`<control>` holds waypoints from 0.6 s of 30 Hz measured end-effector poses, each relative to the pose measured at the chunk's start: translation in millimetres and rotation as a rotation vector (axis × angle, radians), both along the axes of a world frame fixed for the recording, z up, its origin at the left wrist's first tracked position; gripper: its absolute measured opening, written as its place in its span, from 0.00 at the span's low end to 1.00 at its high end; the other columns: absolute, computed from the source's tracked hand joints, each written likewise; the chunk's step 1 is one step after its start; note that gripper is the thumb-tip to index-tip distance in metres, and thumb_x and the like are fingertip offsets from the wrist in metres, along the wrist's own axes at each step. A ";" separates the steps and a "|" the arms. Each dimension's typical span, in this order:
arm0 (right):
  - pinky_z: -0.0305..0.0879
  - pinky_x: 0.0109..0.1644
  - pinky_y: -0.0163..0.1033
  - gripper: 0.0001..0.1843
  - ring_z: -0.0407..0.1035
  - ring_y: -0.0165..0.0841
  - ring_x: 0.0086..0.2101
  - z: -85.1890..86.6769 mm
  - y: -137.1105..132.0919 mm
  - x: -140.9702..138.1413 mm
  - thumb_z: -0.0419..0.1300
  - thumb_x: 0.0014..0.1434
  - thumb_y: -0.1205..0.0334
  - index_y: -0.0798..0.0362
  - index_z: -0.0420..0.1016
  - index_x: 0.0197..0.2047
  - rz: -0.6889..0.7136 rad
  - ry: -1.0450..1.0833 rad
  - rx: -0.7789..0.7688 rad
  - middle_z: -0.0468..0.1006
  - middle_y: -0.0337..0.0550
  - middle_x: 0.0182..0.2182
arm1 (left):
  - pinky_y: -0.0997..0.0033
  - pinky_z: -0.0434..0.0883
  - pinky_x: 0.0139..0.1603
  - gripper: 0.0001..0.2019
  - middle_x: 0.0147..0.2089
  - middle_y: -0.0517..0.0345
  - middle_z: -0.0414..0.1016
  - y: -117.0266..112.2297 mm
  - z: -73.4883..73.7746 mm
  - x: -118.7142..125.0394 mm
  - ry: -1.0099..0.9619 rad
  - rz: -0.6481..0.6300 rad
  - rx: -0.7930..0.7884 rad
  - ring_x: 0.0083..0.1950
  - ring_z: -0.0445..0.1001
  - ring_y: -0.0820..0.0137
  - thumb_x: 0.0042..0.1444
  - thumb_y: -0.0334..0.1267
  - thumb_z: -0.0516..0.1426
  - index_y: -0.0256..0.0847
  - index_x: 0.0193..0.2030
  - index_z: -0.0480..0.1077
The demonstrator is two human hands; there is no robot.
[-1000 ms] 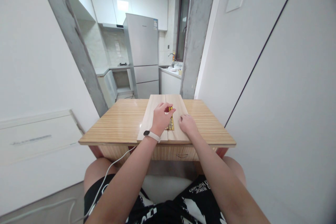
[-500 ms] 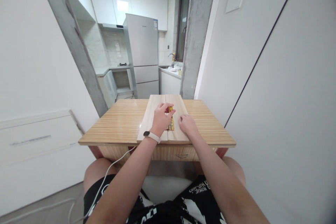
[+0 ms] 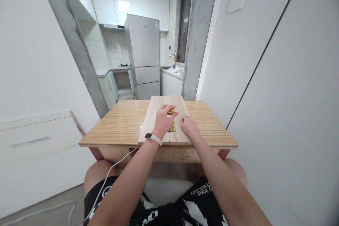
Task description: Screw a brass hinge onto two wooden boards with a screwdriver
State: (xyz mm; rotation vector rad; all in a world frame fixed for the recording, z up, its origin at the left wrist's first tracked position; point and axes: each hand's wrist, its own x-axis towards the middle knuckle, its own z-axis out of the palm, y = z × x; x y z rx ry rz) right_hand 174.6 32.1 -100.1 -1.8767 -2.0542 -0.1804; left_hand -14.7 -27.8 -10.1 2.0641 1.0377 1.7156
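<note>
- Fingertips of my left hand [image 3: 162, 122] pinch the yellow piece [image 3: 172, 123] at the right board's [image 3: 180, 104] inner edge.
- Right hand [image 3: 188, 126] lies slack on that board, just beside.
- Table [image 3: 119, 123] spreads wide leftward; its near edge runs behind my wrists.
- Piece: small, narrow, yellow.

a striped wooden table [image 3: 119, 123] carries two pale boards [image 3: 151, 114] (side by side, long edges touching) at its middle.

Cannot make out the yellow piece [image 3: 172, 120] between the hands: too small, and mostly covered by the left hand [image 3: 162, 123]. Cannot tell whether its fingers [image 3: 167, 108] grip it or merely touch. Cannot see the right hand [image 3: 188, 126] fingertips, hidden behind its knuckles. Cannot follow either forearm past the bottom edge.
</note>
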 end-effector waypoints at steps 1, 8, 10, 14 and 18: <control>0.58 0.64 0.43 0.22 0.70 0.43 0.55 -0.6 0.3 0.1 0.48 0.77 0.56 0.54 0.82 0.52 -0.003 0.000 0.003 0.82 0.57 0.53 | 0.68 0.84 0.45 0.11 0.47 0.55 0.75 0.1 0.2 -0.1 -0.004 0.018 -0.005 0.43 0.80 0.70 0.63 0.34 0.67 0.46 0.51 0.80; 0.58 0.63 0.42 0.20 0.71 0.44 0.55 -1.5 1.9 0.0 0.50 0.76 0.56 0.54 0.83 0.50 -0.002 -0.006 0.018 0.82 0.56 0.52 | 0.68 0.84 0.44 0.12 0.46 0.53 0.78 1.2 -0.2 -3.7 -0.029 -0.002 -0.038 0.44 0.80 0.69 0.64 0.31 0.64 0.46 0.52 0.81; 0.58 0.64 0.42 0.20 0.71 0.44 0.55 -1.3 2.0 -0.2 0.50 0.76 0.56 0.54 0.83 0.51 -0.004 -0.008 0.014 0.82 0.56 0.52 | 0.67 0.85 0.47 0.15 0.49 0.52 0.80 2.2 -1.0 -4.8 -0.039 -0.061 -0.055 0.47 0.82 0.68 0.64 0.30 0.63 0.46 0.56 0.80; 0.58 0.64 0.42 0.20 0.71 0.43 0.56 -1.1 1.5 -0.4 0.50 0.76 0.56 0.54 0.83 0.51 -0.010 -0.001 0.018 0.82 0.56 0.52 | 0.65 0.85 0.51 0.15 0.48 0.53 0.83 4.4 -1.8 -5.8 -0.043 -0.143 -0.089 0.48 0.83 0.68 0.66 0.29 0.61 0.45 0.57 0.78; 0.57 0.65 0.43 0.21 0.71 0.44 0.56 0.0 0.3 -0.4 0.50 0.76 0.56 0.54 0.83 0.52 0.000 -0.004 0.010 0.82 0.58 0.53 | 0.64 0.85 0.50 0.12 0.50 0.53 0.81 3.5 -1.0 -4.1 -0.027 -0.097 -0.045 0.49 0.82 0.68 0.64 0.32 0.65 0.45 0.54 0.79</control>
